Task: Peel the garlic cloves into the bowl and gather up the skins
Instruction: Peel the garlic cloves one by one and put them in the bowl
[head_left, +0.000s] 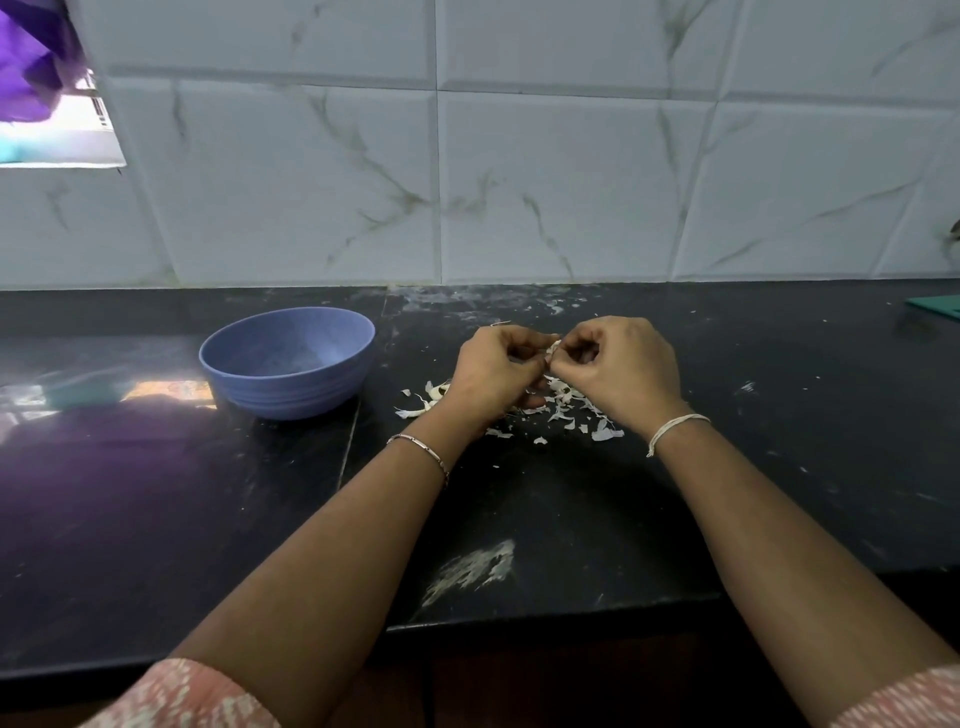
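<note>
Pink patterned sleeves (182, 696) at the bottom edge, bare forearms reaching out over the black counter (156, 493). White smear (472, 569) near the counter's front edge. Metal bracelet (421, 449) on the left wrist, white thread (675, 423) on the right. Loose garlic skins (566, 402) scattered under and around both hands. Left hand (493, 371) and right hand (618, 369) are curled, fingertips meeting, both pinching one garlic clove (553, 349) above the skins. Blue bowl (291, 389) sits upright to the left, apart from the hands; contents not readable. Marbled white wall tiles (519, 182) behind.
</note>
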